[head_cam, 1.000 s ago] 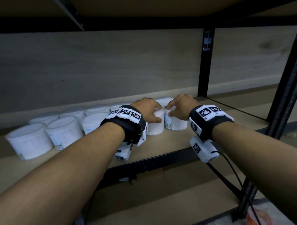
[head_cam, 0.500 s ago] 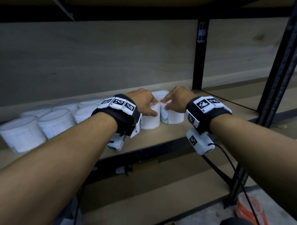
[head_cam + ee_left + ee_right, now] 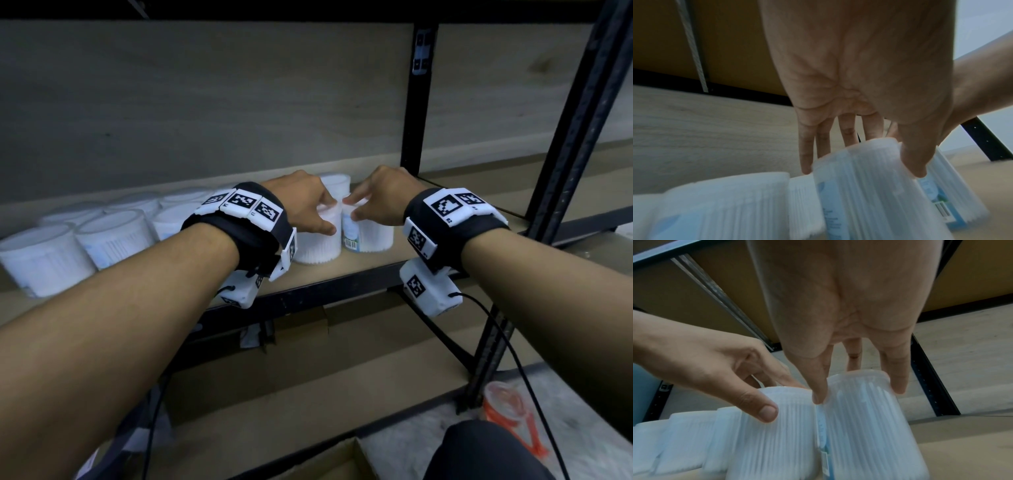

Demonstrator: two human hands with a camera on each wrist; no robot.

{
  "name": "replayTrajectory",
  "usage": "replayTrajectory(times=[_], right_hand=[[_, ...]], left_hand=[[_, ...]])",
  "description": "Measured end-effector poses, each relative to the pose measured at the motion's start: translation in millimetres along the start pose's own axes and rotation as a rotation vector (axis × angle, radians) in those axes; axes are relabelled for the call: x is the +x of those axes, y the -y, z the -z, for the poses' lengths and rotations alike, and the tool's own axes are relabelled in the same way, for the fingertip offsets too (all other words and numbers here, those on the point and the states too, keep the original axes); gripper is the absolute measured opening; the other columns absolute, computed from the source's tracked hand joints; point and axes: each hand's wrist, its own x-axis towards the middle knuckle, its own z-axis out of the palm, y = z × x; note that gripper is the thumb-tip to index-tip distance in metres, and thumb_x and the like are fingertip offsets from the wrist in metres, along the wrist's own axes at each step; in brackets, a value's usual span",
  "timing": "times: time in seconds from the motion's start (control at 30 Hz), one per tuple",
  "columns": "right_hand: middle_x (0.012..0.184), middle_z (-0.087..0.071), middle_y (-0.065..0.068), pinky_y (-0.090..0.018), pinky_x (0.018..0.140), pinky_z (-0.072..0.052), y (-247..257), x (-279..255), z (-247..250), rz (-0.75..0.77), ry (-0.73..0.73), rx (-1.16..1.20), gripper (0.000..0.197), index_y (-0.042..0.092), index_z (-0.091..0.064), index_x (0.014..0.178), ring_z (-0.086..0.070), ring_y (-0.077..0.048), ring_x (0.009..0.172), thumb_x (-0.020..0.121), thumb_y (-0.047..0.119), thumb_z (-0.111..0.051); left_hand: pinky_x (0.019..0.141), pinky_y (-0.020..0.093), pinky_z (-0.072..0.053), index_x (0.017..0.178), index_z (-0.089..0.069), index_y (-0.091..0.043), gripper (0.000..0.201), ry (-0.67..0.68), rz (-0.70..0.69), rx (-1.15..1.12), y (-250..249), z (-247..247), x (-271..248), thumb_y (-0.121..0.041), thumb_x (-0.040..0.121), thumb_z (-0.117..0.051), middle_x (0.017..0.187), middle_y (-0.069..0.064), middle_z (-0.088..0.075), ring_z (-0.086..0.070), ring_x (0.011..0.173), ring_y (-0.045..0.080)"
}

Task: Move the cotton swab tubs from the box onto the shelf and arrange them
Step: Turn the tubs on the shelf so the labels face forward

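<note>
Both hands keep their places on the two end tubs, as half a second ago; only the viewpoint has dropped slightly.

Item: left tub (image 3: 318,240), clear plastic, packed with upright white cotton swabs, standing on the shelf (image 3: 370,263). Left hand (image 3: 301,202) grips it from above, fingers (image 3: 805,155) stretched down the far side, thumb pressed on the near wall.

Item: right tub (image 3: 370,234), same kind and contents, touching the left tub. Label pale blue with a barcode (image 3: 350,243) at its lower edge; print too blurred to read. Right hand (image 3: 383,195) holds it at the rim, thumb on the side nearest the neighbouring tub, the other fingers (image 3: 898,378) over the far edge.

Item: row of further tubs (image 3: 113,233), two deep, running left along the same shelf, lids on, labels unreadable.

Item: black wristbands (image 3: 246,222) with square black-and-white markers, one per wrist.

Item: cardboard box (image 3: 325,462), edge only, on the floor below.
</note>
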Motion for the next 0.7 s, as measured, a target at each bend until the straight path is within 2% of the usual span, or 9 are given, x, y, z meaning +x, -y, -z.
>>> replayTrajectory(times=[0.13, 0.3, 0.4, 0.57, 0.67, 0.7], right_hand=[[0.123, -0.066, 0.009, -0.028, 0.101, -0.045, 2, -11, 6, 0.009, 0.01, -0.008, 0.034, 0.033, -0.072, 0.113, -0.059, -0.011, 0.114, 0.079, 0.031, -0.078], [0.123, -0.066, 0.009, -0.026, 0.102, -0.042, 4, -24, 13, 0.015, 0.02, -0.029, 0.034, 0.031, -0.072, 0.116, -0.057, -0.011, 0.117, 0.082, 0.03, -0.076], [0.123, -0.065, 0.008, -0.02, 0.093, -0.04, 5, -29, 16, 0.008, 0.036, -0.03, 0.035, 0.032, -0.071, 0.117, -0.057, -0.011, 0.117, 0.082, 0.03, -0.076], [0.124, -0.064, 0.009, -0.019, 0.09, -0.035, 6, -33, 19, 0.013, 0.04, -0.051, 0.035, 0.032, -0.071, 0.117, -0.052, -0.011, 0.122, 0.082, 0.031, -0.076], [0.125, -0.062, 0.008, -0.022, 0.092, -0.038, 8, -35, 20, 0.027, 0.041, -0.101, 0.035, 0.034, -0.07, 0.116, -0.051, -0.013, 0.121, 0.081, 0.035, -0.076], [0.125, -0.062, 0.007, -0.023, 0.092, -0.04, 10, -35, 22, 0.036, 0.055, -0.12, 0.037, 0.034, -0.07, 0.117, -0.053, -0.014, 0.119, 0.081, 0.036, -0.075]], left_hand=[[0.086, 0.042, -0.055, 0.121, -0.068, -0.024, 0.06, 0.023, 0.006, 0.022, -7, 5, -8, -0.063, 0.075, -0.062, 0.112, 0.005, -0.068, -0.063, 0.101, 0.025], [0.087, 0.04, -0.054, 0.134, -0.06, -0.028, 0.064, 0.004, -0.021, 0.023, -13, 7, -17, -0.061, 0.079, -0.063, 0.12, 0.0, -0.065, -0.06, 0.104, 0.021], [0.088, 0.039, -0.053, 0.136, -0.058, -0.026, 0.065, 0.0, -0.047, 0.022, -16, 7, -22, -0.06, 0.081, -0.063, 0.122, 0.001, -0.064, -0.06, 0.106, 0.022], [0.085, 0.033, -0.051, 0.135, -0.061, -0.024, 0.063, -0.032, -0.081, 0.036, -22, 8, -30, -0.059, 0.083, -0.061, 0.114, 0.003, -0.066, -0.058, 0.104, 0.021], [0.087, 0.038, -0.052, 0.124, -0.066, -0.022, 0.059, -0.014, -0.077, 0.029, -21, 9, -31, -0.062, 0.081, -0.06, 0.11, 0.004, -0.066, -0.058, 0.104, 0.022], [0.089, 0.039, -0.052, 0.123, -0.066, -0.023, 0.06, 0.001, -0.066, 0.021, -21, 11, -32, -0.064, 0.08, -0.061, 0.113, 0.003, -0.066, -0.058, 0.107, 0.022]])
